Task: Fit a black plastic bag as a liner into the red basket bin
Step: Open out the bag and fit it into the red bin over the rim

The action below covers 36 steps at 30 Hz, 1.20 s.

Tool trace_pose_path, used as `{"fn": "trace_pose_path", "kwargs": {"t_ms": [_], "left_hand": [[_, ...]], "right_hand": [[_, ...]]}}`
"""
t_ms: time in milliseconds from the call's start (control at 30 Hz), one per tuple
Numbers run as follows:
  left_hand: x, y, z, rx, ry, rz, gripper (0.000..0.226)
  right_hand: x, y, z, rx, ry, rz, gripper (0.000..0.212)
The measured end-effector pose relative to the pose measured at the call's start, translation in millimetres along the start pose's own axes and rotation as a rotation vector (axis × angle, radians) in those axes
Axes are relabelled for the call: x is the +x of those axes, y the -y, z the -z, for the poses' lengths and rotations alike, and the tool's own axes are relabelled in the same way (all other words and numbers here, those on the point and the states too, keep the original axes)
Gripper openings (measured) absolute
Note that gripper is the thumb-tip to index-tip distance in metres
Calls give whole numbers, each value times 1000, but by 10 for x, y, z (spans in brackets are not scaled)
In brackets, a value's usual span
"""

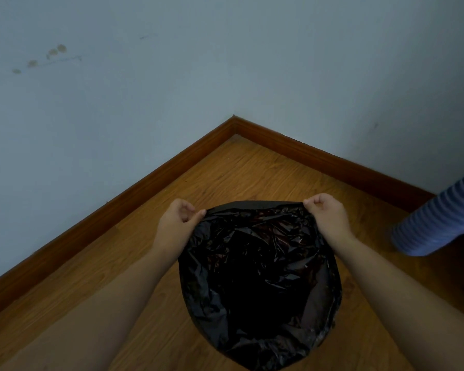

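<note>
A crinkled, glossy black plastic bag (257, 277) is sitting open over the wooden plank floor (225, 178), its mouth spread wide and facing up toward the camera. The film is draping over whatever is standing beneath it, so the red basket bin itself is not showing; no red rim or wall is visible anywhere under the plastic. The inside of the bag is looking dark and hollow, and whether anything is lying in it cannot be told.

The left hand (180, 218) is pinching the far left edge of the bag's mouth between thumb and closed fingers. The right hand (324, 212) is gripping the far right edge the same way, fingers curled tight on the film. Between the two hands the far rim of the bag is stretching taut in a straight line.

The bag is lying near the corner where two pale blue-grey walls (145, 103) are meeting above a brown wooden skirting board (306, 149). A blue-and-white striped fabric shape (437, 223) is resting on the floor at the right, apart from the bag.

No brand, label or writing is readable on anything.
</note>
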State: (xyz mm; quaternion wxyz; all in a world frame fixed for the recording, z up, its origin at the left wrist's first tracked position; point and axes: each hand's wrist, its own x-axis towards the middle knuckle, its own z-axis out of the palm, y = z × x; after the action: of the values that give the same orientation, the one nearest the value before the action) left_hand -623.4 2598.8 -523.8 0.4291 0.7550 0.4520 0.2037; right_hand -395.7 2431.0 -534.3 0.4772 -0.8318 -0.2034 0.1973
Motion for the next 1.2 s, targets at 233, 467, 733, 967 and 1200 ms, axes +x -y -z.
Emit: {"fn": "trace_pose_path", "kwargs": {"t_ms": [233,467,733,967,1200], "left_hand": [[-57,-31,62,65,194,-146,25],[-84,-118,34,125,254,-101,19],[-153,-143,79,12,264,-7,41],[-178,-77,78,-17,126,27,31],[-203,-111,80,148,114,11,30]], "right_hand": [[3,-11,-12,-45,33,-1,17],[-25,-13,21,-70,31,35,15],[-84,19,43,-69,55,48,14],[-170,58,67,-51,96,113,15],[-194,51,82,-106,129,28,17]]}}
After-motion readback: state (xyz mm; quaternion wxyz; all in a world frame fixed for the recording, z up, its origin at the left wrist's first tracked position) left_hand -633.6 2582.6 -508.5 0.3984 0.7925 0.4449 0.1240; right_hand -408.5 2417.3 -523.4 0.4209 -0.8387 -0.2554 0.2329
